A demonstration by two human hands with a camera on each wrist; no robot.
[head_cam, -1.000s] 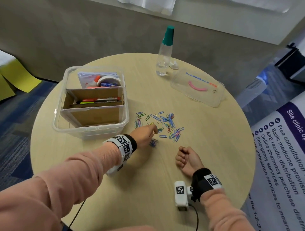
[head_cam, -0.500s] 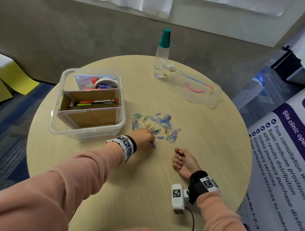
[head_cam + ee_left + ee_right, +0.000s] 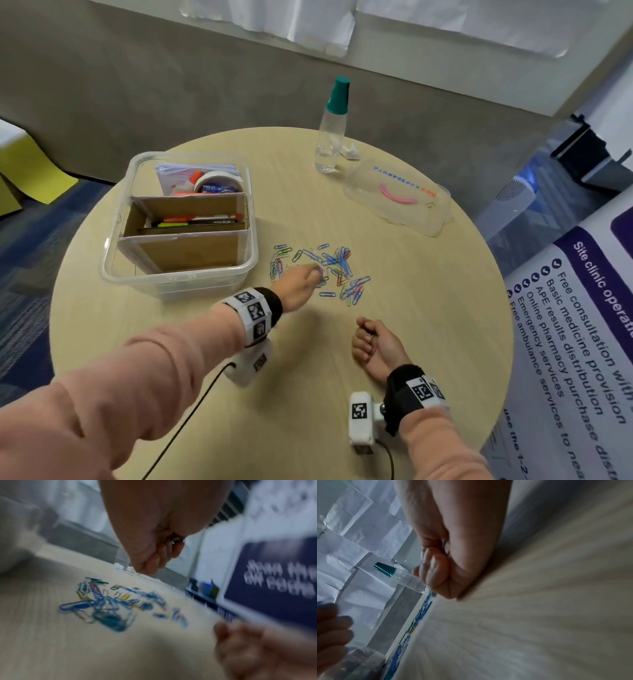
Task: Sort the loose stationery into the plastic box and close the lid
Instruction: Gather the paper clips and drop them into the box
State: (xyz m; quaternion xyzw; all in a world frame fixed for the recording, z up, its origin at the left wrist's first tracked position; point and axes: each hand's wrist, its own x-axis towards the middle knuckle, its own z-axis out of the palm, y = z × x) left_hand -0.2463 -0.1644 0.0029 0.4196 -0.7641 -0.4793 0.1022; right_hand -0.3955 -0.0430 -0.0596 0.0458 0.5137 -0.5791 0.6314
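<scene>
The left hand point(image 3: 301, 286), fingers bunched at the near-left edge of the paper clips point(image 3: 322, 270) beside the plastic box point(image 3: 178, 277), is nearer them than the fisted right hand point(image 3: 373, 346); whether either holds clips, I cannot tell.

Green-capped clear bottle point(image 3: 331, 137) upright on round table point(image 3: 411, 342), printed banner point(image 3: 575, 342) beside.

I'm seeing mostly blue clips point(image 3: 325, 270), some green, pink and yellow, lying on the pale wood-grain table point(image 3: 308, 394). The clear box point(image 3: 178, 277) is holding brown card dividers point(image 3: 191, 248). The bottle point(image 3: 330, 137) is wearing a teal cap.
</scene>
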